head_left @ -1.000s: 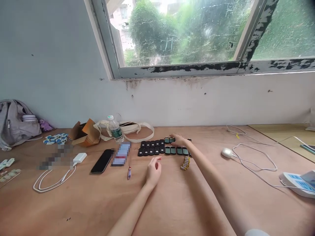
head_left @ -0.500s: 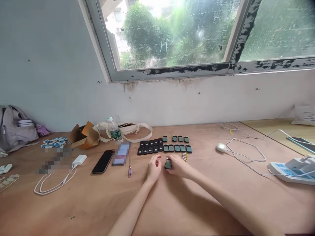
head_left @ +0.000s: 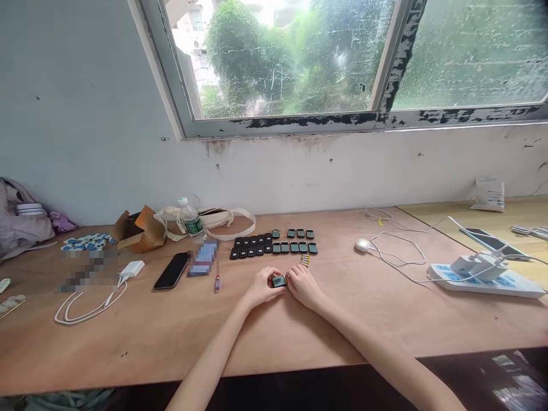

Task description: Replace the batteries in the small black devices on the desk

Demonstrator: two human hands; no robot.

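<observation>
A small black device with a grey-green screen-like face (head_left: 279,281) lies sideways between my hands, just above or on the table. My left hand (head_left: 262,286) is closed around its left end. At its right end the fingers of my right hand (head_left: 305,286) are pinched against it; what the fingertips touch there is too small to make out. Beyond my hands are rows of similar green-faced devices (head_left: 294,247), with rows of black oval-marked cases (head_left: 249,251) to their left. Several small yellow and silver batteries (head_left: 305,261) lie just past my right hand.
Left of my hands lie a screwdriver (head_left: 217,283), a lit phone (head_left: 202,260) and a dark phone (head_left: 171,271). Behind them stand a water bottle (head_left: 193,224) and an open cardboard box (head_left: 141,231). A power strip (head_left: 483,279) with white cables is at the right.
The device has turned from upright to sideways, and my left hand has closed on its left end. My right hand has moved to its right end. The camera view has shifted.
</observation>
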